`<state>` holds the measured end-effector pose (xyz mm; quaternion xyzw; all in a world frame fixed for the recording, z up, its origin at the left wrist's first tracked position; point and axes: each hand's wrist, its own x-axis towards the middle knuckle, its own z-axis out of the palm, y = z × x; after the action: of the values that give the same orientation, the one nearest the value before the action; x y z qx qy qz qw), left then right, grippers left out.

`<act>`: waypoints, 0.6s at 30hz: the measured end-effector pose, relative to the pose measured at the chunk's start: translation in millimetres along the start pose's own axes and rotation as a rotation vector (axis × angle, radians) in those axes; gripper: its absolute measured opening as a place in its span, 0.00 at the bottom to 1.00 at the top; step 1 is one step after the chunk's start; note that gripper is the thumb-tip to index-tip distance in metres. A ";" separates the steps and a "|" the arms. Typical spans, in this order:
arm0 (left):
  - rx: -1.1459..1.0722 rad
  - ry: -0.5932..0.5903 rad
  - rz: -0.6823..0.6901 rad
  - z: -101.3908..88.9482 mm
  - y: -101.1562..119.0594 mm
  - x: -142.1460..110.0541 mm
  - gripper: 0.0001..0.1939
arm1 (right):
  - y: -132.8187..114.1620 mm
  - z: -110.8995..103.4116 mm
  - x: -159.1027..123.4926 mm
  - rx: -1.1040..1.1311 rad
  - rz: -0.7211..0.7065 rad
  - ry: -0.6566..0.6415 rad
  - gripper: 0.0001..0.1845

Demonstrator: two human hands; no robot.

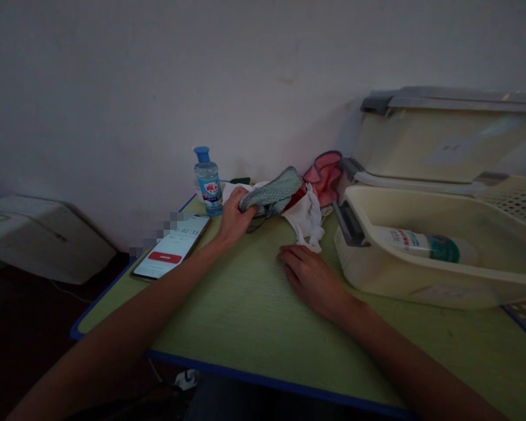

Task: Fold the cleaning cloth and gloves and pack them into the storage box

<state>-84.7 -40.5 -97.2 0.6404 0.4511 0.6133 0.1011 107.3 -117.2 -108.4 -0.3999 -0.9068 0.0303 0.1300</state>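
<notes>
My left hand [237, 217] is closed on the edge of a grey-green cloth [277, 193] with a dark checked border, held at the heap of cloths near the wall. Low on the table rests my right hand [309, 275], fingers stretched out and palm down, with nothing in it. Just beyond its fingertips lies a crumpled white cloth [307, 219]. A pink cloth [325, 175] with a grey border is bunched behind that, against the wall. Part of the heap is hidden behind the grey-green cloth.
A blue-capped clear bottle [211, 190] stands left of the cloths. Nearer lies a phone [172, 248] with a lit screen. On the right, an open cream bin [403, 286] holds a white and green bottle [421, 244]. A lidded box [421, 143] stands behind. The green table [254, 316] has a blue edge.
</notes>
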 end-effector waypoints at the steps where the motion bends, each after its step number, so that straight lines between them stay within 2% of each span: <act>1: -0.005 -0.001 0.013 -1.4 -0.5 1.0 0.08 | 0.0 -0.1 0.0 0.000 -0.001 0.000 0.12; 3: 0.012 -0.031 0.005 -3.1 -1.2 1.9 0.07 | -0.2 -0.5 0.1 0.000 -0.004 -0.001 0.13; 9: 0.198 -0.316 -0.142 5.7 -8.9 -6.7 0.09 | -1.0 -2.0 0.3 -0.007 0.010 -0.024 0.13; 14: 0.212 -0.350 -0.168 12.1 -15.3 -13.9 0.11 | 0.1 -0.7 -0.8 -0.014 0.010 -0.024 0.13; 18: 0.171 -0.327 -0.187 9.1 -9.2 -14.0 0.13 | 0.6 -0.3 -1.1 -0.015 0.006 -0.028 0.13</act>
<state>-78.6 -41.2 -115.3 0.6931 0.5364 0.4486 0.1749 108.5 -117.6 -108.4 -0.4029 -0.9076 0.0294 0.1144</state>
